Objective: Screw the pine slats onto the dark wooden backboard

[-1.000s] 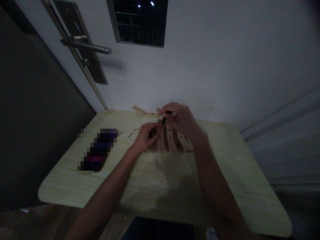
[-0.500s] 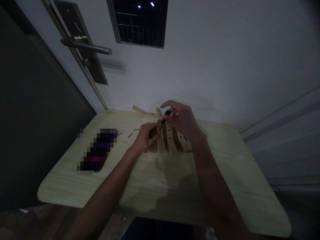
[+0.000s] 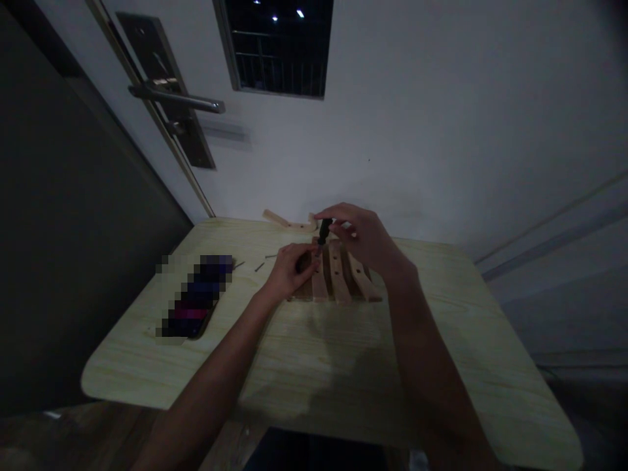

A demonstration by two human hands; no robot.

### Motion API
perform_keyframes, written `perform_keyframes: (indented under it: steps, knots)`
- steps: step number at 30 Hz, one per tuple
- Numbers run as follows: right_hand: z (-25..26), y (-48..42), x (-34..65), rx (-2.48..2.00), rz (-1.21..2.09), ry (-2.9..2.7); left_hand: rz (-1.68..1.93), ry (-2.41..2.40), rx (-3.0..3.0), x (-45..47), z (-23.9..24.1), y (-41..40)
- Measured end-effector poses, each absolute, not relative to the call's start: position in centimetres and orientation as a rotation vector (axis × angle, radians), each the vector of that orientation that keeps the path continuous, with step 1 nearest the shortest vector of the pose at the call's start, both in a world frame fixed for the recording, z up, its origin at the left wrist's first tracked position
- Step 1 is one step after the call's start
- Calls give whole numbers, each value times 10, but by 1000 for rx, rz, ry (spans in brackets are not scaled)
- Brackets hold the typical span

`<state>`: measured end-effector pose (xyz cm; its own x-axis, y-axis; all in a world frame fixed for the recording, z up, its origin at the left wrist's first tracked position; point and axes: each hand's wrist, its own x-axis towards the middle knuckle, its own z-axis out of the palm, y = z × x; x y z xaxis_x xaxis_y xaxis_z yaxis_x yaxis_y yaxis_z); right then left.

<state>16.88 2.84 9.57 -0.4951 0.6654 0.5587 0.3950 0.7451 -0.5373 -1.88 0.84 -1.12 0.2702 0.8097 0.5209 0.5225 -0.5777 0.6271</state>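
Note:
A small slatted wooden piece (image 3: pixel 338 281) lies on the pale wooden table (image 3: pixel 343 366), its slats drilled with holes. My left hand (image 3: pixel 289 268) is closed on its left slat, fingertips pinched near the top end. My right hand (image 3: pixel 360 239) pinches a short black-handled screwdriver (image 3: pixel 324 231) held upright, its tip down at the left slat's top end beside my left fingertips. Whether a screw sits under the tip is hidden in the dim light.
A dark phone-like object (image 3: pixel 196 297), blurred, lies at the table's left. A few loose screws (image 3: pixel 259 265) lie between it and my hands. A curved wooden part (image 3: pixel 289 222) rests at the far edge. A door with a metal lever handle (image 3: pixel 176 99) stands behind the table.
The view has shifted slightly. My right hand's fingers have re-gripped the screwdriver, which stands more upright now. My left hand stays on the slat.

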Motion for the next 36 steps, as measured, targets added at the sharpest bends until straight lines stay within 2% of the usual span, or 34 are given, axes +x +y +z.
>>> perform_keyframes:
  steps: [13, 24, 28, 36]
  knots:
    - [95, 28, 163, -1060, 242, -2083, 1208, 1218, 2218, -18, -9, 8]
    - [96, 28, 171, -912, 493, -2074, 1212, 1192, 2227, -18, -8, 7]
    - [93, 31, 173, -857, 435, -2113, 1207, 1206, 2239, -18, -7, 7]
    - [96, 28, 165, -1024, 375, -2033, 1172, 1230, 2218, -18, -8, 7]
